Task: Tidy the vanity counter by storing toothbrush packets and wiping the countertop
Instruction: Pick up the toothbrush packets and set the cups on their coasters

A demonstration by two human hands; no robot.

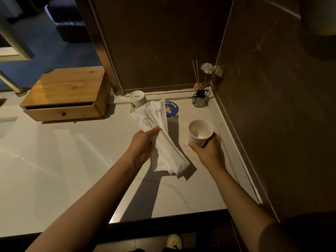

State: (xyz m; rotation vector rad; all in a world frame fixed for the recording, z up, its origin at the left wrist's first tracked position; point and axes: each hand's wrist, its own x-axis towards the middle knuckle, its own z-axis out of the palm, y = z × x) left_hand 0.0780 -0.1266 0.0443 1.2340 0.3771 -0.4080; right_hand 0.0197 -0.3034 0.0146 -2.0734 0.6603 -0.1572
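Observation:
My left hand [143,144] grips two long white toothbrush packets [160,131] printed "BRUSHING TEETH", held above the pale marble countertop [63,160]; their lower ends hang near the surface. My right hand [207,150] holds a white cup [200,130] upright, its mouth open and nothing visible inside. The cup is just right of the packets, apart from them.
A wooden drawer box [65,95] stands at the back left, its drawer slightly open. An upturned printed cup [137,100] and a blue round coaster [171,108] sit by the back wall. A reed diffuser with flowers [201,95] fills the back right corner. Dark walls border back and right.

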